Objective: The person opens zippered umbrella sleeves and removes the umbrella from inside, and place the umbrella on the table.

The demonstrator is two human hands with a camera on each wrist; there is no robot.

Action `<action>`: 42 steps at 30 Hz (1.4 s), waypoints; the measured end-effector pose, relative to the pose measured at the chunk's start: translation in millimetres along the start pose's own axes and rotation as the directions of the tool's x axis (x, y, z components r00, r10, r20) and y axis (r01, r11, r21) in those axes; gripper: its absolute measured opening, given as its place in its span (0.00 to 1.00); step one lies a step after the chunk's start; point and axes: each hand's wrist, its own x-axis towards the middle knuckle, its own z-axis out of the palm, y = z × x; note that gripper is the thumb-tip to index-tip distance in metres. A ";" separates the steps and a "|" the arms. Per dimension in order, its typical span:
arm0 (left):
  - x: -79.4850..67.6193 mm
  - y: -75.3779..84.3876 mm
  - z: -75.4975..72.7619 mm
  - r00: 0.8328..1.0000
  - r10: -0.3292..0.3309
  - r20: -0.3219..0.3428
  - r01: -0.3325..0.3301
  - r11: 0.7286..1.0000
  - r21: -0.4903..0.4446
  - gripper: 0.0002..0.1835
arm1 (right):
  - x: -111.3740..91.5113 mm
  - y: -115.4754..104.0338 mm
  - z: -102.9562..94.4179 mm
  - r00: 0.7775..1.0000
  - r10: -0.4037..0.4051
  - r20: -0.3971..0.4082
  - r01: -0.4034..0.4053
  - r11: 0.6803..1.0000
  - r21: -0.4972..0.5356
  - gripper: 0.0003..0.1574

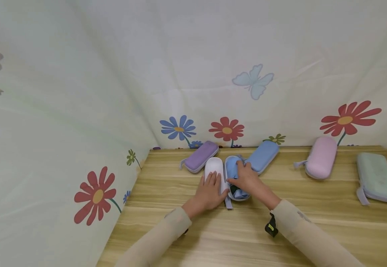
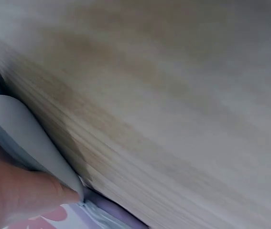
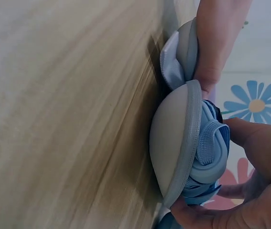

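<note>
A white zippered case (image 1: 210, 162) lies unfolded on the table, its two halves side by side. In its right half sits a light blue folded umbrella (image 3: 214, 155) with a wrist strap and a dark part showing. My left hand (image 1: 210, 191) presses on the left half with straight fingers, its thumb (image 2: 49, 193) lying across the zipper rim. My right hand (image 1: 248, 180) grips the umbrella from above. In the right wrist view, one of its fingertips (image 3: 183, 212) is right at the case's rim.
A purple case (image 1: 200, 157) lies behind the left half, and a blue case (image 1: 263, 156) touches the right side in the head view. Farther right are a pink case (image 1: 321, 157) and a green case (image 1: 377, 176). A flowered curtain (image 1: 196, 74) borders the table's back and left.
</note>
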 end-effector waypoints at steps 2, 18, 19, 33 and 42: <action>4.7 -1.7 -0.9 1.000 -0.004 0.015 0.004 1.000 -0.020 0.44 | 3.9 2.3 0.2 1.000 -0.001 -0.015 0.001 1.000 -0.004 0.54; 7.5 -1.6 -2.2 0.999 0.003 0.048 -0.002 0.999 -0.034 0.39 | 17.2 6.5 1.9 0.998 0.063 -0.031 -0.063 0.998 0.009 0.54; 7.5 -2.4 -2.2 0.999 0.012 0.047 -0.010 0.999 -0.043 0.39 | 17.3 6.4 1.5 0.997 0.067 -0.028 -0.067 0.998 0.008 0.54; -2.6 -32.4 -14.1 0.964 0.259 0.064 -0.253 0.963 -0.090 0.44 | 22.4 9.7 -0.7 0.992 0.126 -0.002 -0.126 0.992 0.027 0.58; -5.6 -35.1 -14.3 0.958 0.270 0.094 -0.260 0.960 -0.104 0.45 | 24.3 5.7 2.3 0.989 0.144 0.013 -0.145 0.989 0.021 0.62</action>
